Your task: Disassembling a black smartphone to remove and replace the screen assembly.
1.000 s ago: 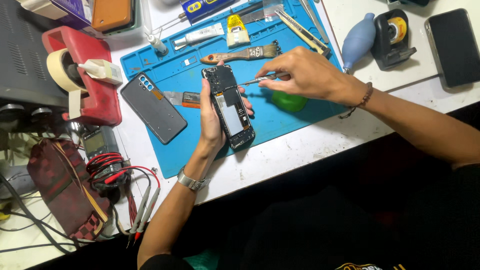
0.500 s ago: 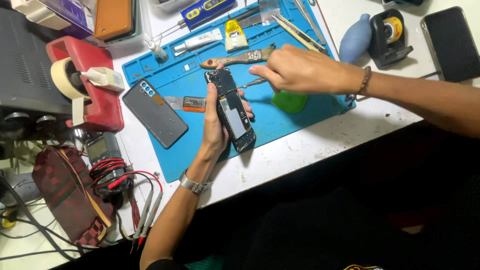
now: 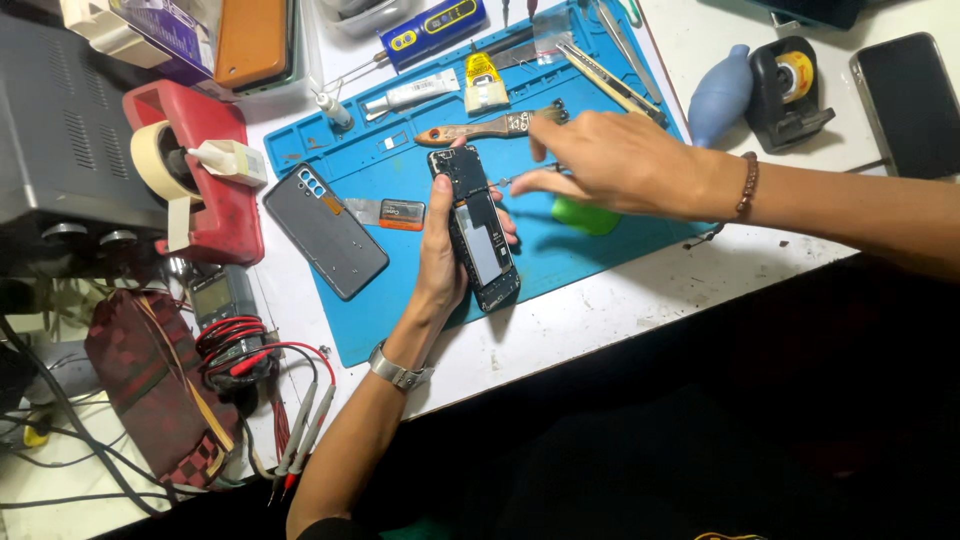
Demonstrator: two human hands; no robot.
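My left hand (image 3: 443,240) grips an opened phone (image 3: 474,226) with its back cover off, holding it upright over the blue work mat (image 3: 620,240). Its circuit board and a pale inner panel show. My right hand (image 3: 610,160) hovers just right of the phone's top and pinches a thin metal tool (image 3: 510,181) whose tip points at the phone's upper part. The removed grey back cover (image 3: 325,232) lies on the mat's left edge. A green pry pick (image 3: 585,215) rests under my right hand.
A red tape dispenser (image 3: 195,175) stands at left, a brush (image 3: 480,128), tweezers (image 3: 610,80) and a small glue tube (image 3: 485,85) lie on the mat. A blue air blower (image 3: 722,92), a tape roll holder (image 3: 790,85) and a dark phone (image 3: 910,100) sit at right. Multimeter leads (image 3: 250,350) trail at lower left.
My right hand has shifted slightly along the phone's top with the thin tool. The left hand keeps holding the phone in the same spot.
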